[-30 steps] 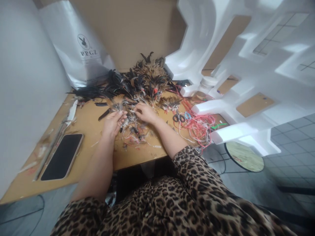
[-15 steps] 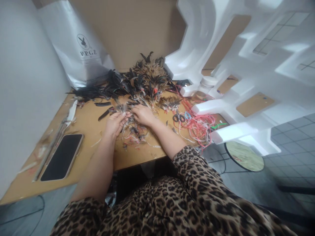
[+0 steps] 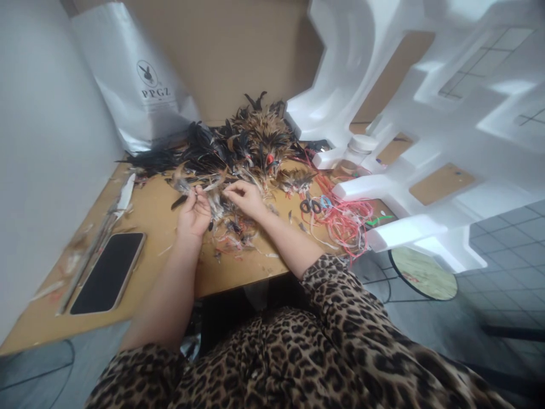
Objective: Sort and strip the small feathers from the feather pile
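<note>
My left hand (image 3: 195, 215) is closed in a pinch on a small tuft of brown and grey feathers (image 3: 182, 183), its palm partly turned up. To its right, my right hand (image 3: 247, 200) has thumb and forefinger pressed together at a slightly blurred brown feather (image 3: 218, 184). Loose pale-based feathers (image 3: 218, 209) lie on the table under and between the hands. Behind them rises a heap of black feathers (image 3: 204, 145) and brown feathers (image 3: 266, 126), some tied in bunches with red at the base.
Black-handled scissors (image 3: 310, 206) lie beside tangled pink string (image 3: 347, 221). A lidded clear jar (image 3: 359, 149) stands by a large white foam piece (image 3: 395, 233) on the right. A phone (image 3: 108, 272) lies at the left, with a silver bag (image 3: 140, 108) behind.
My hands have moved apart slightly; the left has turned palm-up and shifted left with its feathers. A feather now shows near the right fingertips.
</note>
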`<state>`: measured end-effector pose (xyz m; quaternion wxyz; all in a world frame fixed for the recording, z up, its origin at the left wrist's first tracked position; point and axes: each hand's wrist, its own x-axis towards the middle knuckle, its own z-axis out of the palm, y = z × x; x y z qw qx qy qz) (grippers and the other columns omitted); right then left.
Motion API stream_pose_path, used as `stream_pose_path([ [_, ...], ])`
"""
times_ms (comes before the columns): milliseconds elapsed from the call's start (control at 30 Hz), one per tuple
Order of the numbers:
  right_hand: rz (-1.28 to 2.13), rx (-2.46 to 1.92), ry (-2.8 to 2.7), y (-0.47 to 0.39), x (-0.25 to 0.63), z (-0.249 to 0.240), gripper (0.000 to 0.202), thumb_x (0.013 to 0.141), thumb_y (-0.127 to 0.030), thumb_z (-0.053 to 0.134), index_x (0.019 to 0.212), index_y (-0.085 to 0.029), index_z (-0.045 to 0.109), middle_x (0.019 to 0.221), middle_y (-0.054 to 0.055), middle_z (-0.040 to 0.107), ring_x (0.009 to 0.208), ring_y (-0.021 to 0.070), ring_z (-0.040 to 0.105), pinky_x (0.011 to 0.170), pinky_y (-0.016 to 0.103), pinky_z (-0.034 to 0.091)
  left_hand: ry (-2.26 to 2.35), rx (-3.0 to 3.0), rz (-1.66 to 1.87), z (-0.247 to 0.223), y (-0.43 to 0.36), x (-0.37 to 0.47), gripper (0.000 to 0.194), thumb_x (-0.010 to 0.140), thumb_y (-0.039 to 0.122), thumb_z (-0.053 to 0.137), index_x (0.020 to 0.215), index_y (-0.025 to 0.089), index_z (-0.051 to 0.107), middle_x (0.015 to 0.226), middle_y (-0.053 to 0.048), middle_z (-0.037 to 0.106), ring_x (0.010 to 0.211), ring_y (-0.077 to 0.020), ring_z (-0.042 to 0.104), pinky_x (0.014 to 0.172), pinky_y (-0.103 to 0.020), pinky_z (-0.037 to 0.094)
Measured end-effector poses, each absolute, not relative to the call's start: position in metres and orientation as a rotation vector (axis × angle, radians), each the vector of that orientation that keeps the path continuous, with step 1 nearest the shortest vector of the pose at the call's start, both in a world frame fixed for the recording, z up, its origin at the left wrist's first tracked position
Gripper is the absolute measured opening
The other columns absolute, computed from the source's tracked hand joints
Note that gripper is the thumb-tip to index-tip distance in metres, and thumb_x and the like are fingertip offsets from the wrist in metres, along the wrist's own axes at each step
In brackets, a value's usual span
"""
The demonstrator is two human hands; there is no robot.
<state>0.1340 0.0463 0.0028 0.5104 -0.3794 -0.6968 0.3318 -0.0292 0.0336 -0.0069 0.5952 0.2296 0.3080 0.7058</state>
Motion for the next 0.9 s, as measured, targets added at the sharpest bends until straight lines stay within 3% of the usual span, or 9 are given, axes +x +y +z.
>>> stream_pose_path([
  [133, 1.148, -0.756, -1.487, 0.045, 0.123, 0.002, 0.024, 0.068, -0.034, 0.066, 0.083, -0.014, 0.065, 0.082, 0.003, 0.065, 0.077, 0.0113, 0.056, 0.079, 0.026, 0.044, 0.733, 0.515, 1.586, -0.006, 0.030, -0.023, 0.018, 0.085, 0.016, 0.051, 0.073, 0.020, 0.064, 0.087, 0.000, 0.069, 0.091, -0.0062, 0.063, 0.067, -0.009, 0.051],
  [267, 1.240, -0.687, -1.405, 0.044, 0.123, 0.004, 0.026, 0.065, -0.035, 0.069, 0.079, -0.014, 0.066, 0.079, 0.001, 0.066, 0.078, 0.0113, 0.057, 0.081, 0.026, 0.044, 0.746, 0.545, 1.496, -0.006, 0.027, -0.018, 0.013, 0.083, 0.016, 0.056, 0.073, 0.020, 0.064, 0.084, 0.000, 0.069, 0.083, -0.0051, 0.064, 0.066, -0.009, 0.050],
  [433, 1.219, -0.729, -1.401, 0.046, 0.127, 0.005, 0.023, 0.066, -0.034, 0.067, 0.076, -0.013, 0.065, 0.074, 0.001, 0.065, 0.073, 0.0104, 0.056, 0.077, 0.025, 0.044, 0.686, 0.520, 1.428, -0.009, 0.027, -0.017, 0.012, 0.081, 0.011, 0.056, 0.075, 0.017, 0.064, 0.080, 0.000, 0.069, 0.071, -0.0031, 0.064, 0.061, -0.008, 0.049],
  [567, 1.124, -0.853, -1.476, 0.050, 0.133, 0.004, 0.025, 0.068, -0.035, 0.064, 0.075, -0.011, 0.063, 0.070, 0.001, 0.063, 0.066, 0.0092, 0.053, 0.068, 0.023, 0.044, 0.755, 0.654, 1.421, -0.012, 0.028, -0.016, 0.004, 0.074, 0.011, 0.063, 0.077, 0.012, 0.065, 0.077, -0.004, 0.070, 0.064, -0.0070, 0.065, 0.052, -0.011, 0.049],
  [900, 0.992, -0.962, -1.690, 0.058, 0.140, -0.003, 0.024, 0.069, -0.033, 0.059, 0.072, -0.010, 0.062, 0.063, -0.001, 0.058, 0.059, 0.0068, 0.047, 0.060, 0.020, 0.038, 0.983, 0.912, 1.379, -0.016, 0.026, -0.008, 0.022, 0.060, 0.026, 0.074, 0.073, 0.010, 0.066, 0.065, -0.006, 0.068, 0.054, -0.0096, 0.063, 0.048, -0.014, 0.047],
])
